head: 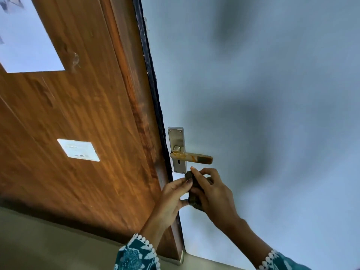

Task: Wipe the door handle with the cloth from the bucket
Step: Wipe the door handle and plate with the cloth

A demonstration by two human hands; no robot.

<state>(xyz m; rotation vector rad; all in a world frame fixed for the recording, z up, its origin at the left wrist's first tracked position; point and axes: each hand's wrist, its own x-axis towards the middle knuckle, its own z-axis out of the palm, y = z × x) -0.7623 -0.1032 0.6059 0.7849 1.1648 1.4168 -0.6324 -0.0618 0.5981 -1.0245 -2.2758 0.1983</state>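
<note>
The door handle (191, 157) is a horizontal lever, brownish and stained, on a steel backplate (176, 140) with a keyhole, mounted on the pale blue door (253, 94). Just below the handle, a small dark, bunched cloth (191, 189) is held between both hands. My left hand (171, 197) pinches its left side. My right hand (210, 191) grips it from the right, forefinger pointing up toward the keyhole. The cloth is a short way under the lever and does not touch it. No bucket is in view.
A brown wood-grain panel (78, 114) fills the left, with a dark door edge strip (155, 94) between it and the blue door. A white switch plate (78, 150) and a white sheet (25, 39) sit on the wood. The floor (48, 246) shows below.
</note>
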